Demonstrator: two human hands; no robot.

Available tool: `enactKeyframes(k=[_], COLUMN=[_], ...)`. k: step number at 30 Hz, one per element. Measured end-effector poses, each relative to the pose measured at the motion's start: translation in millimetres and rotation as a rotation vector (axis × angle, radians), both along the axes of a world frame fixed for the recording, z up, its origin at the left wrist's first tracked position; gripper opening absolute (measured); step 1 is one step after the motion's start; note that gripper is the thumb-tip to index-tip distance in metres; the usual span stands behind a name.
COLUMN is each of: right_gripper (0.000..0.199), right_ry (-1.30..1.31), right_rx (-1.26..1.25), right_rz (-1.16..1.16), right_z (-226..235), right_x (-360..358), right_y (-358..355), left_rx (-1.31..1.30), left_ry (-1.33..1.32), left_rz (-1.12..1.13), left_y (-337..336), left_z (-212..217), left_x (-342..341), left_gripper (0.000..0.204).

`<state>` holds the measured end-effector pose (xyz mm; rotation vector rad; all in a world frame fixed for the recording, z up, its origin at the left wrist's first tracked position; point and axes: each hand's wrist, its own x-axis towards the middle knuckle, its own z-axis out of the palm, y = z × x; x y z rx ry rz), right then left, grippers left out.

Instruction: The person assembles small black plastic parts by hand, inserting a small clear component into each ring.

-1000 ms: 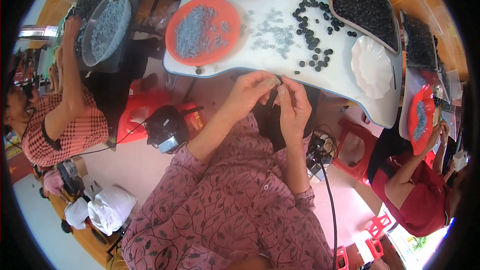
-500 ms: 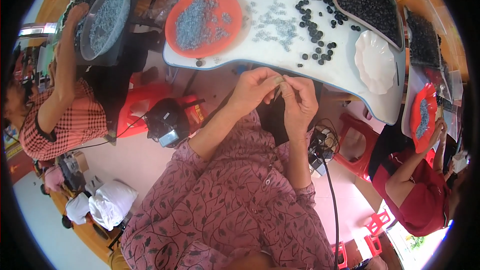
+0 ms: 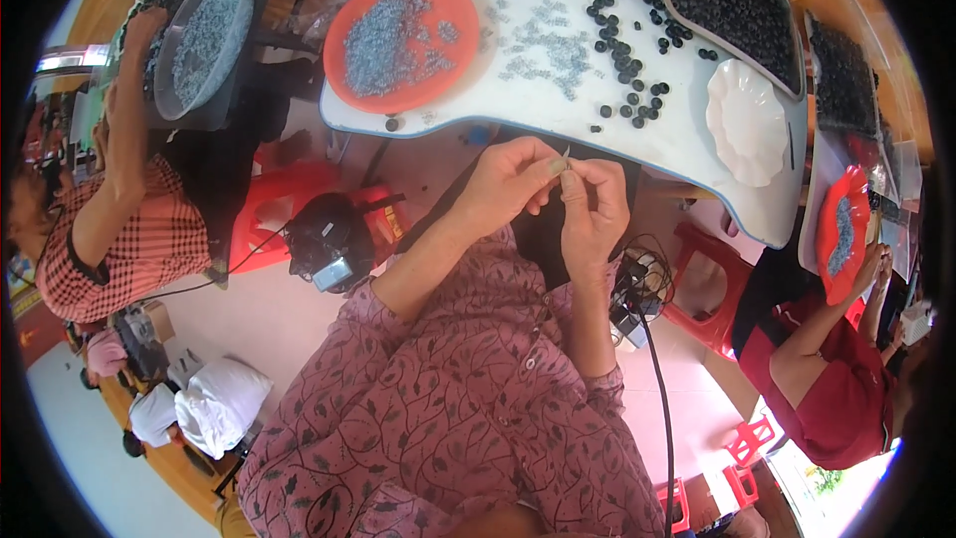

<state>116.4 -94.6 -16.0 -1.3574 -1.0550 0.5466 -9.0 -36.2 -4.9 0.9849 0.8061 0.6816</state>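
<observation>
You have an orange plate [image 3: 398, 40] of grey bits, a white dish [image 3: 747, 122] and black tray [image 3: 732, 5] before you.

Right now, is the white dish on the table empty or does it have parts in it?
Empty. The white dish shows only its bare scalloped surface; the black pieces lie loose on the table beside it, none inside.

Bright, even daylight, heavy fisheye bend.
The white table [image 3: 687, 139] glared a little at far centre; shadows were soft beneath its near edge; straight edges curved toward the black rim, where corners blurred and faint colour fringing showed.
</observation>
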Motion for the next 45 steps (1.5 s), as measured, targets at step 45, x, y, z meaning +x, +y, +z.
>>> enactKeyframes(k=[45], right_gripper=[0.006], right_ry=[0.196], right_rx=[-0.103], right_rz=[0.139], right_z=[5.8], right_x=[7.7], right_y=[-7.0], left_rx=[0.017], left_ry=[0.013], left_rz=[-0.002], left_y=[-5.6], left_z=[-3.5], left_x=[0.1], left_gripper=[0.009])
